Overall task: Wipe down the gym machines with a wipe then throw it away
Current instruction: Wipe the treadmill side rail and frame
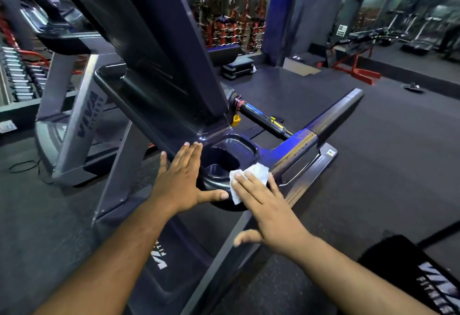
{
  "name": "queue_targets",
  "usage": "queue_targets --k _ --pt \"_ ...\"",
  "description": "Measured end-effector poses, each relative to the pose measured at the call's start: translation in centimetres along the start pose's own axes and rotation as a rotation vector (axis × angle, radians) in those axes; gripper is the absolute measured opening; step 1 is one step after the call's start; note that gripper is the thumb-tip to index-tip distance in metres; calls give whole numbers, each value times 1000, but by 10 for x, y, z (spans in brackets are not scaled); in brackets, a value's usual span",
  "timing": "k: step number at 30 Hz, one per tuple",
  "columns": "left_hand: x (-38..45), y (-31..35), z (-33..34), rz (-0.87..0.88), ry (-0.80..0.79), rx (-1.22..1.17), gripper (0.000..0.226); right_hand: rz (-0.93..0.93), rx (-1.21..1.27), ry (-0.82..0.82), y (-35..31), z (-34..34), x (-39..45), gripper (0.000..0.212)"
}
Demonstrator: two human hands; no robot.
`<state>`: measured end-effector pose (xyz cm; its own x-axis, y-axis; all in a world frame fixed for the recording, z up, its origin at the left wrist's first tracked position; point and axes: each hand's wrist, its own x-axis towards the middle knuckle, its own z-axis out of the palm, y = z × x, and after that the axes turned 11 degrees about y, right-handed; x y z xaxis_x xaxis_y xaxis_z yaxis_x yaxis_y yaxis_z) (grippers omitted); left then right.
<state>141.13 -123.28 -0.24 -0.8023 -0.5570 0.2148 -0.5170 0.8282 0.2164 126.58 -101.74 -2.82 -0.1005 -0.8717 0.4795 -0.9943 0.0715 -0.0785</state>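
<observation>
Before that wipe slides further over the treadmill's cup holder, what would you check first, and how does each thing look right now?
1. Wipe under right hand, fingers flat: ok.
2. Left hand braced on the treadmill console: ok.
3. Wipe on the cup holder rim: ok.
4. Handrail ahead free of objects: ok.
5. Wipe still damp: cannot tell.
6. Bin for throwing it away: not in view, cannot tell.
</observation>
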Motion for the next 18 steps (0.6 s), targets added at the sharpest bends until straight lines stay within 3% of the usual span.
queue_targets --k 4,12,16,18 --pt "3 1 -3 2 5 -3 148 278 -10 51 43 -10 12 115" --pt "1 6 -9 -1 -12 49 150 530 72 -341 74 -22 124 117" --pt "0 6 -9 -5 -5 61 149 482 43 -144 65 -25 93 95" --pt "2 6 -9 -1 -6 68 147 426 -12 -14 51 -20 58 109"
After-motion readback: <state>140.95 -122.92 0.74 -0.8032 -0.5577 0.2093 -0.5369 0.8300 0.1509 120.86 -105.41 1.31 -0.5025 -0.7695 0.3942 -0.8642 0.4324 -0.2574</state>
